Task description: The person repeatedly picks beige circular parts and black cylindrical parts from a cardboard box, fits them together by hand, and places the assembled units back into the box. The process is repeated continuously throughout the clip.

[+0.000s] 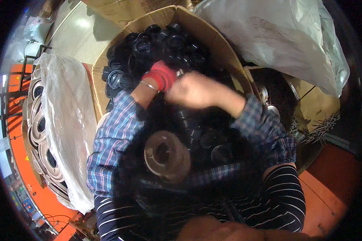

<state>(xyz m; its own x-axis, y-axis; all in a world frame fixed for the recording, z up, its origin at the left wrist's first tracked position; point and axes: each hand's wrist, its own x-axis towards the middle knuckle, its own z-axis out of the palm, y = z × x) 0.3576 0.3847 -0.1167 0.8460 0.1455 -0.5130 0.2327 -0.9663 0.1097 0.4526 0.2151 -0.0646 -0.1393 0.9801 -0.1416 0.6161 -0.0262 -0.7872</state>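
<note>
My left hand (161,75), in a red glove, is closed over the heap of black round plastic parts (142,44). Right against it is my bare right hand (195,90), curled into a fist and smeared by motion. A small shiny metal tip (180,73) shows between the two hands; what it belongs to is hidden. Whatever either hand grips cannot be made out. Closer to my body, a brown ring-shaped part (163,154) with a hole in its middle rests in deep shadow among more black parts (221,154).
A tall cardboard box (213,28) surrounds the black parts. To the left, clear plastic sheeting (66,132) partly covers stacked brown rings (40,124). Grey-white plastic sheeting (277,36) drapes the far right, above scattered thin metal pins (319,128). The floor (321,193) is orange.
</note>
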